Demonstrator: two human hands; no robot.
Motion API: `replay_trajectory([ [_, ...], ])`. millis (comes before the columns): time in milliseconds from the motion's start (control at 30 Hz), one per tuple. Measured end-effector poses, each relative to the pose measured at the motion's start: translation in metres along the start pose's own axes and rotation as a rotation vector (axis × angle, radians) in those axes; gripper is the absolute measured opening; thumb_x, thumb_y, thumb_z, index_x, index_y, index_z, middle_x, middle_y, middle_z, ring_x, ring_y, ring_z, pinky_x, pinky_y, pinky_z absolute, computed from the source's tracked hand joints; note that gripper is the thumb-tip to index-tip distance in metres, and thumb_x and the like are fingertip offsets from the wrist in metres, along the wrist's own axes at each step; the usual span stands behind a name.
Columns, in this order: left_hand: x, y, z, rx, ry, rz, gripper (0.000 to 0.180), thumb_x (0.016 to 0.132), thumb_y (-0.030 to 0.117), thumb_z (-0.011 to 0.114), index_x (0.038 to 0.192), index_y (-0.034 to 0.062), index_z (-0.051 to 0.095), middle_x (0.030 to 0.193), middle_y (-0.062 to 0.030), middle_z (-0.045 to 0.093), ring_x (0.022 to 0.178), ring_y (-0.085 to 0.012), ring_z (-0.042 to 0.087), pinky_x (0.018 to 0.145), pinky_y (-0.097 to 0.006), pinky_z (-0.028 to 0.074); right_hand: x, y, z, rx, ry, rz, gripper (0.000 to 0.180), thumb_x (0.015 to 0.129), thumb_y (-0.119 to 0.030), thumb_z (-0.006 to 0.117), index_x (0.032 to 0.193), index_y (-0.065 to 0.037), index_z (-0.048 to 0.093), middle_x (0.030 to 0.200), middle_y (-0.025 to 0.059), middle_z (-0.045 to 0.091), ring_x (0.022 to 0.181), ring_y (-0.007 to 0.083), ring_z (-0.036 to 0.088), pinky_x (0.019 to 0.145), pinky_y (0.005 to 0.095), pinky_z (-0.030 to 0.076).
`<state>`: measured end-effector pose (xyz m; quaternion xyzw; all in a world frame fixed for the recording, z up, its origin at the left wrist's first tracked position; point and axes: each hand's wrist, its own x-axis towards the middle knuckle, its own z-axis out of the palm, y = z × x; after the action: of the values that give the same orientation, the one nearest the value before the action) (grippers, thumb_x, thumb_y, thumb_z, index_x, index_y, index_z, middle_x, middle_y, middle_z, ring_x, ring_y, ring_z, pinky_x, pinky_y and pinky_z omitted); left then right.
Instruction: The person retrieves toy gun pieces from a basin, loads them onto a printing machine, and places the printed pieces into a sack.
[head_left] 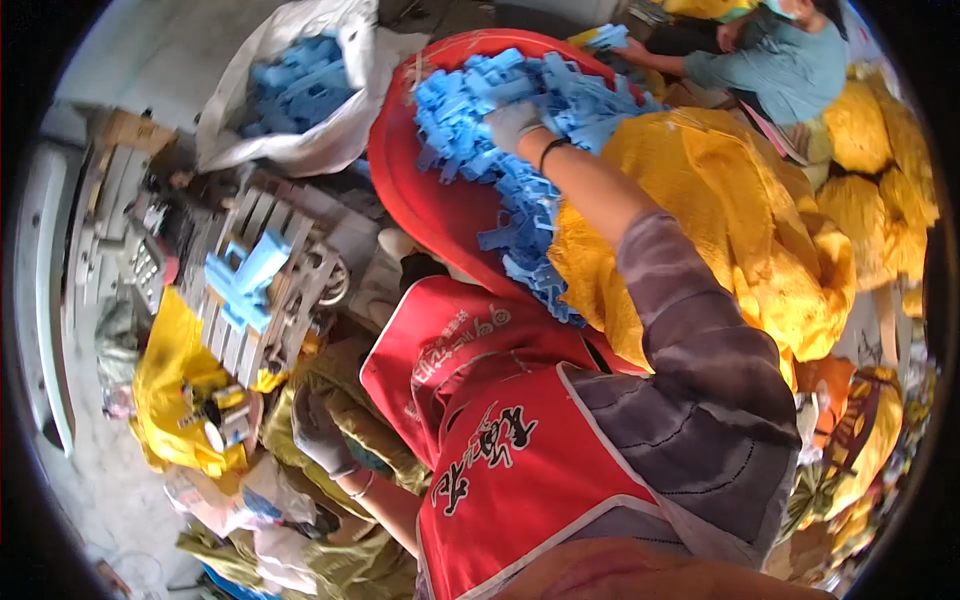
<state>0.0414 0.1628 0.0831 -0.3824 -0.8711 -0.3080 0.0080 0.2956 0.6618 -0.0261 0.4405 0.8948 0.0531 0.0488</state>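
My right hand (515, 126), in a grey glove, reaches across onto a heap of blue plastic parts (470, 105), several of them L-shaped. The heap lies in a large red tub (435, 215) and spills toward its near side. Its fingertips are blurred against the parts, so a grip cannot be made out. My left hand (320, 432), gloved in darker grey, hangs low at the left, fingers loosely stretched, above olive-green cloth (385, 420). Nothing shows in it. Larger blue plastic pieces (247, 275) rest on a slatted wooden stand (225, 335) beyond that hand.
A white sack (225, 115) of blue parts stands left of the tub. Yellow woven sacking (690, 190) bulges at its right. A co-worker (785, 65) sits at the far right, one hand near the heap. Yellow bags (865, 210) and a yellow sheet (165, 390) lie around.
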Motion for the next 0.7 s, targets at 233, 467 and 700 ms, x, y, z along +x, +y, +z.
replay_trajectory([
  [233, 0.014, 0.057, 0.001, -0.188, -0.04, 0.117, 0.024, 0.088, 0.009, 0.055, 0.108, -0.0021, 0.061, 0.106, -0.0151, 0.063, 0.097, -0.0259, 0.061, 0.087, -0.033, 0.046, -0.025, -0.003, -0.103, 1.197, -0.335, -0.409, 0.045, 0.088, -0.014, 0.055, 0.13, -0.002, 0.044, 0.091, 0.003, 0.062, 0.082, 0.0081, 0.056, 0.07, 0.0246, 0.05],
  [467, 0.02, 0.114, 0.029, -0.516, -0.424, 0.279, 0.042, 0.08, 0.025, 0.071, 0.111, -0.0008, 0.058, 0.103, -0.0098, 0.063, 0.092, -0.0177, 0.058, 0.082, -0.031, 0.046, -0.142, -0.137, -0.214, 0.678, -0.477, -1.071, 0.028, 0.08, -0.03, 0.066, 0.095, -0.008, 0.058, 0.074, 0.0102, 0.061, 0.07, 0.0239, 0.061, 0.061, 0.0356, 0.047],
  [700, 0.009, 0.139, 0.026, -1.239, -0.099, -0.242, 0.027, 0.093, 0.014, 0.052, 0.114, -0.0031, 0.052, 0.098, -0.0104, 0.063, 0.087, -0.0169, 0.061, 0.079, -0.03, 0.05, -0.179, -0.155, -0.184, 0.916, 0.592, -0.416, 0.03, 0.076, -0.025, 0.066, 0.099, -0.008, 0.054, 0.084, 0.007, 0.056, 0.073, 0.0266, 0.055, 0.064, 0.0395, 0.044],
])
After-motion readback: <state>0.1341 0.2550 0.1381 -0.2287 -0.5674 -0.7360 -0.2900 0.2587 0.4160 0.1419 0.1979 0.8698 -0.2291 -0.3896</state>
